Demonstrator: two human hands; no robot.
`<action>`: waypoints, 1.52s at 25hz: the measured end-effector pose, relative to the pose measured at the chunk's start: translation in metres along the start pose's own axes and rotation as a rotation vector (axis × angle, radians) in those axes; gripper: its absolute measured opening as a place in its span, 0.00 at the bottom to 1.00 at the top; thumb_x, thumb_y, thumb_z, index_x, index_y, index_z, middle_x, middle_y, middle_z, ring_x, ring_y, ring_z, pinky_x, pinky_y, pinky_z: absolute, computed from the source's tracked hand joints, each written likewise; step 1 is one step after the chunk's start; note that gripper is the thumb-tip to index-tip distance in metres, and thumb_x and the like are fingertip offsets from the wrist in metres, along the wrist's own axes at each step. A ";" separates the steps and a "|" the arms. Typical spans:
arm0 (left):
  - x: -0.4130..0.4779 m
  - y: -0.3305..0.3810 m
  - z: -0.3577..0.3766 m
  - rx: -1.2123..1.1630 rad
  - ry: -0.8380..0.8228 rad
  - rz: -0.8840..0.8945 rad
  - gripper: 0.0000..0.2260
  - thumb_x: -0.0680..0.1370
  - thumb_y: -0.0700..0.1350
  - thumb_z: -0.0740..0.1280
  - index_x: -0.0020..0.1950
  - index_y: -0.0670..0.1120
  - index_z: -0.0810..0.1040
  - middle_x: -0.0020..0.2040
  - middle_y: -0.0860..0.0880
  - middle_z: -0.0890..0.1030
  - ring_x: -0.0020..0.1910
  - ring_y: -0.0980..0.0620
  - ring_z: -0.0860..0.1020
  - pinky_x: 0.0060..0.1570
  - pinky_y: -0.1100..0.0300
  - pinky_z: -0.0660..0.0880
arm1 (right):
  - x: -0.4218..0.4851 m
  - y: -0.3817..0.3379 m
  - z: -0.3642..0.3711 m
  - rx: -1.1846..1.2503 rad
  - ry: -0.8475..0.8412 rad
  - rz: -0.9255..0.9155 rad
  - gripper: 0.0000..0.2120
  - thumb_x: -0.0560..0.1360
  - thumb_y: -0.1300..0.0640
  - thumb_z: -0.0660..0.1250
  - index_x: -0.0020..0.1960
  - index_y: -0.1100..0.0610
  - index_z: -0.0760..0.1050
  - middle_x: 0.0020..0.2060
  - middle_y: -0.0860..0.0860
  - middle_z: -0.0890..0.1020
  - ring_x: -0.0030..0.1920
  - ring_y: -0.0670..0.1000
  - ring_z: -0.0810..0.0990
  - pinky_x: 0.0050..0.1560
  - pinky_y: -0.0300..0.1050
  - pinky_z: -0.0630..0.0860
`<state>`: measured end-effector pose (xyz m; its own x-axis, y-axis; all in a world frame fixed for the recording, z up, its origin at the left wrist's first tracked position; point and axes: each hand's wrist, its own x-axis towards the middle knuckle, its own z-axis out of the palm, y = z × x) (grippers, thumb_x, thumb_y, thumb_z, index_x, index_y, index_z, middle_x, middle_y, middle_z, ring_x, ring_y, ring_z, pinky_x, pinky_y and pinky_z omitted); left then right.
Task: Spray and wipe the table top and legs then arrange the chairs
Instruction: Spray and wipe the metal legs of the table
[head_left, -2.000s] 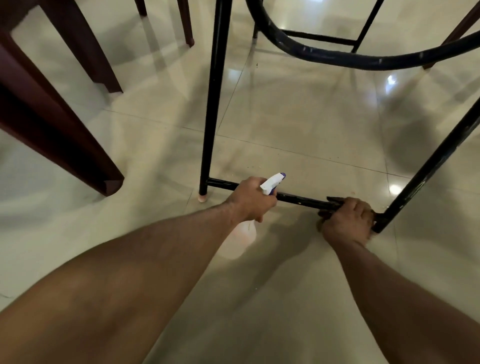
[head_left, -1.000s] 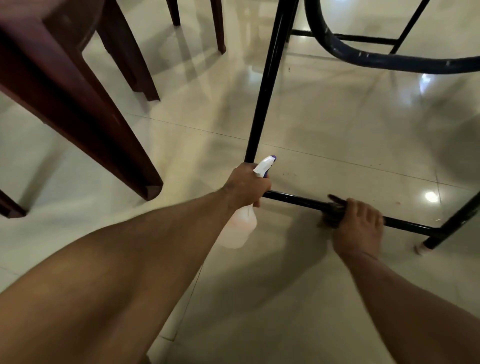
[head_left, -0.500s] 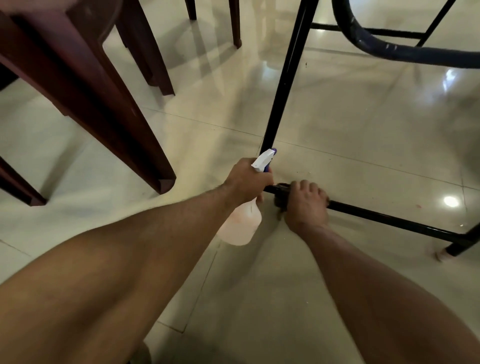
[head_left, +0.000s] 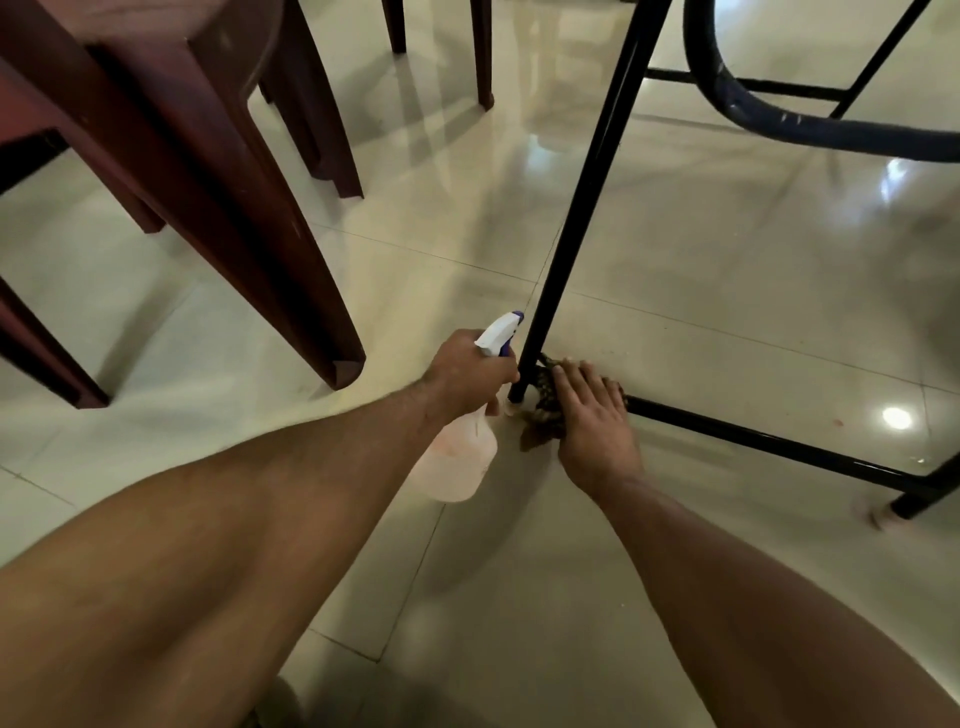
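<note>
My right hand lies on the dark cloth. The fingers are fairly straight, so this grip is a press, not a clench, and it pins the cloth where the low crossbar meets the foot of the black leg, right at the floor. The worktop is out of view above.

From that hand the leg rises steeply, and its long axis leans up and far, slightly to the right. The bar runs off low to the right. I judge that the next stroke has to follow the leg upward from the cloth, and the right hand is the one already touching it.

My left hand is just left of the leg. Its grip is wrapped round the neck of the spray bottle, with the nozzle aimed up beside the leg.
</note>
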<state>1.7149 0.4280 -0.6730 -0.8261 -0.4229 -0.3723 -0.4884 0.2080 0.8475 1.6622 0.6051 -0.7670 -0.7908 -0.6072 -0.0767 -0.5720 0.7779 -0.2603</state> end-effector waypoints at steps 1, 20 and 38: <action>-0.001 -0.002 -0.003 0.011 0.003 -0.004 0.01 0.74 0.34 0.67 0.43 0.39 0.77 0.48 0.34 0.82 0.22 0.48 0.75 0.28 0.59 0.74 | 0.000 -0.001 0.000 0.009 0.004 -0.073 0.37 0.79 0.59 0.59 0.82 0.51 0.45 0.81 0.49 0.46 0.80 0.48 0.37 0.79 0.51 0.35; 0.000 0.001 0.014 -0.080 0.091 -0.015 0.01 0.74 0.38 0.68 0.43 0.43 0.77 0.38 0.42 0.80 0.23 0.47 0.77 0.31 0.57 0.76 | 0.027 -0.036 0.016 0.270 0.260 0.111 0.17 0.68 0.61 0.73 0.57 0.55 0.79 0.58 0.55 0.77 0.61 0.60 0.72 0.62 0.53 0.70; -0.008 0.033 0.121 0.109 -0.191 0.016 0.04 0.75 0.36 0.67 0.43 0.44 0.77 0.38 0.46 0.77 0.21 0.51 0.73 0.26 0.61 0.74 | -0.048 0.126 -0.032 -0.144 0.013 0.066 0.39 0.72 0.67 0.61 0.81 0.56 0.53 0.80 0.54 0.59 0.80 0.54 0.54 0.80 0.50 0.47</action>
<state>1.6713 0.5447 -0.6879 -0.8673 -0.2464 -0.4325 -0.4935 0.3116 0.8120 1.6206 0.7374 -0.7650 -0.8301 -0.5523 -0.0768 -0.5429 0.8320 -0.1142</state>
